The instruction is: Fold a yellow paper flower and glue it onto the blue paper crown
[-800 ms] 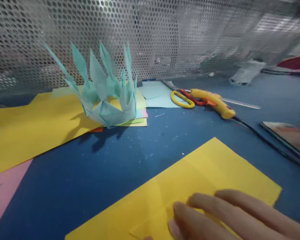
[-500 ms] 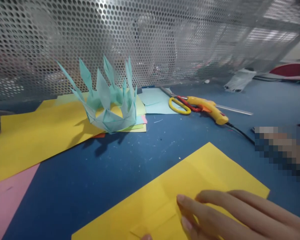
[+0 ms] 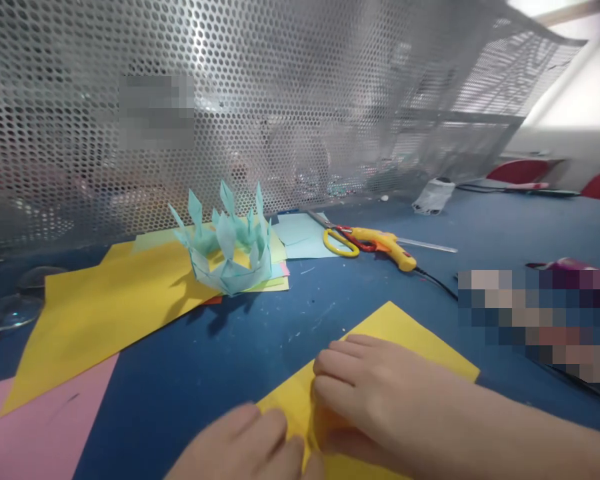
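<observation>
Fingers (image 3: 340, 363) of right hand (image 3: 380, 393) curled down over near left part of yellow sheet (image 3: 410, 337), thumb tucked below, a raised fold of the paper pinched between them. Fingers (image 3: 260, 427) of left hand (image 3: 245, 445) stretched out and close together, laid flat against the sheet's left edge, nothing clasped. Both hands touching at bottom of view, just beside each other. Yellow sheet flat on blue table (image 3: 180, 367), near front edge, one corner pointing away towards far side.

Farther back, left of centre: pale teal paper crown (image 3: 230, 253), upright, points upward, resting on small stack of coloured papers. Larger yellow paper (image 3: 115, 310) under and left of that stack; pink paper (image 3: 45, 427) partly beneath it, at near left corner. Light blue paper (image 3: 300, 235) just right of crown. Yellow-handled scissors (image 3: 341, 241) lying partly on it, touching yellow glue gun (image 3: 386, 244), black cord (image 3: 436, 284) trailing right. Perforated metal screen (image 3: 280, 100) standing along far side of table. Blurred patch at right, contents not discernible.
</observation>
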Demonstrator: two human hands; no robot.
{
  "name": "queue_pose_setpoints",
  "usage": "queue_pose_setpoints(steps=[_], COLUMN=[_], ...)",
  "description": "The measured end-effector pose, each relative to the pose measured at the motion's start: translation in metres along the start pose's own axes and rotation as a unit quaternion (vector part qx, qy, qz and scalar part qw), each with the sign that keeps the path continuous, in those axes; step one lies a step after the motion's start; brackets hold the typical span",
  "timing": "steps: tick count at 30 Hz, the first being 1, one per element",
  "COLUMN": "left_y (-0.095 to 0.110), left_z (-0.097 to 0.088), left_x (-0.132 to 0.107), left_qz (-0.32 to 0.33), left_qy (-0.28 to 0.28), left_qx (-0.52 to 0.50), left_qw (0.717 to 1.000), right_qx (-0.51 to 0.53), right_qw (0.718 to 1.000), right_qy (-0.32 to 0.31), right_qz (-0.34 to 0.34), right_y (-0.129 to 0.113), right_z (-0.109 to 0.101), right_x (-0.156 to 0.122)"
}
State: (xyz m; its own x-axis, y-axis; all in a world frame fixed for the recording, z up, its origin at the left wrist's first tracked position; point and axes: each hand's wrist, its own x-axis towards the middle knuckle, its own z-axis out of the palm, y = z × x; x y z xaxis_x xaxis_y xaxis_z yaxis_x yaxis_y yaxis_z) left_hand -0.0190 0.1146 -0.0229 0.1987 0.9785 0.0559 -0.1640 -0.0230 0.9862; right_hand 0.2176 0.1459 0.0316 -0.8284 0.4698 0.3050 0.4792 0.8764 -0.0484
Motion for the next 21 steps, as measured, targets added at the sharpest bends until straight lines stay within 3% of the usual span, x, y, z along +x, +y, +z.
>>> queue_pose_setpoints(steps=[3, 5, 9, 12, 15, 21], left_y=[0.012, 0.018, 0.027, 0.032, 0.032, 0.022], left_z=[0.012, 0.021, 0.031, 0.035, 0.039, 0.039], left_x=[0.016, 0.025, 0.046, 0.06, 0.069, 0.06], left_qz=[-0.002, 0.005, 0.009, -0.001, -0.023, -0.059], left_qy=[-0.025, -0.026, -0.024, -0.034, -0.041, -0.088], left_qx=[0.008, 0.009, 0.011, 0.008, -0.007, -0.054], left_qw=[1.0, 1.0, 1.0, 0.999, 0.999, 0.993], right_qx=[0.008, 0.027, 0.139, 0.266, 0.391, 0.618], right_qw=[0.996, 0.992, 0.971, 0.921, 0.861, 0.724], right_qy=[0.043, 0.085, 0.193, 0.232, 0.221, 0.188], right_qz=[-0.075, -0.088, 0.04, 0.168, 0.24, 0.242], right_y=[0.011, 0.019, 0.03, 0.03, 0.025, 0.017], right_z=[0.01, 0.015, 0.019, 0.02, 0.022, 0.028], right_x=[0.0, -0.002, -0.002, 0.002, 0.004, 0.001])
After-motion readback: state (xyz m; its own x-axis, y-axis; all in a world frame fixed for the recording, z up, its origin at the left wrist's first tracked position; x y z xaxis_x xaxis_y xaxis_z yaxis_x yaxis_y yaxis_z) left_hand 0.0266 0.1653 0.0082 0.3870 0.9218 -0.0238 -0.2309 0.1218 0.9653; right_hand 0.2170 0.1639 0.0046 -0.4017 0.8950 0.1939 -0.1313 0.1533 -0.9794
